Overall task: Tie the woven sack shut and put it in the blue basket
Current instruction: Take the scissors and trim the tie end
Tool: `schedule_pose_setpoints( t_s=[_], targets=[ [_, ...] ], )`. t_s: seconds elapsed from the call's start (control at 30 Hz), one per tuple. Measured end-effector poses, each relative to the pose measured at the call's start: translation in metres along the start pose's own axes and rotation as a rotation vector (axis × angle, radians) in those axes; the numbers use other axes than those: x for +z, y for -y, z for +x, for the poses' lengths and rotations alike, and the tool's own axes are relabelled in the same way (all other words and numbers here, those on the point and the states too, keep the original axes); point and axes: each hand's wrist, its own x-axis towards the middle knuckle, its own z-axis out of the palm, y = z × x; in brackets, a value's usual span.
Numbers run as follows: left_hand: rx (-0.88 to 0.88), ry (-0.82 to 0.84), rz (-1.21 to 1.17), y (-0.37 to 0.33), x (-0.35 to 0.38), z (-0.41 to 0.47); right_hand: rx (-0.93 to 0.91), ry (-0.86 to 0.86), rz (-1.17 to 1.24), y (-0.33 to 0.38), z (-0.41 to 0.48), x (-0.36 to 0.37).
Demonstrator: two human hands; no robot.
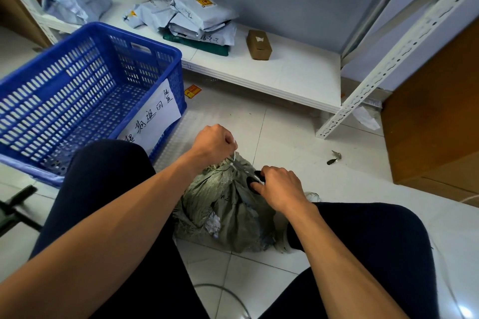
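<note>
The left hand (213, 141) is closed in a fist on the end of a white tie (235, 162) drawn up from the gathered neck of the grey-green woven sack (228, 210), while the right hand (281, 189), just beside that neck, is curled through the black handles of a pair of scissors (255, 181) whose blades reach toward the tie. The sack stands on the tiled floor (298, 142) between the person's knees, apart from the blue basket (77, 101), which sits on the floor to the left with a handwritten paper label (153, 116) on its near wall. Beyond them, grey mailer bags (197, 18) and a small cardboard box (259, 44) lie on the white bottom shelf (298, 72).
</note>
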Motion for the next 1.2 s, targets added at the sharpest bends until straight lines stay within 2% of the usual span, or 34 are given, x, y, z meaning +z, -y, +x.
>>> schedule_pose_setpoints(
  t_s=[0.5,0.67,1.2],
  targets=[
    [-0.037,0.106,-0.099,-0.009,0.004,-0.003,0.016,-0.048,0.015,0.006,-0.001,0.011],
    [-0.028,0.111,-0.113,-0.009,0.003,-0.003,0.008,-0.088,0.025,0.010,-0.002,0.013],
    [-0.006,0.107,-0.105,-0.005,0.001,0.000,0.004,-0.045,-0.026,0.015,0.000,0.009]
  ],
)
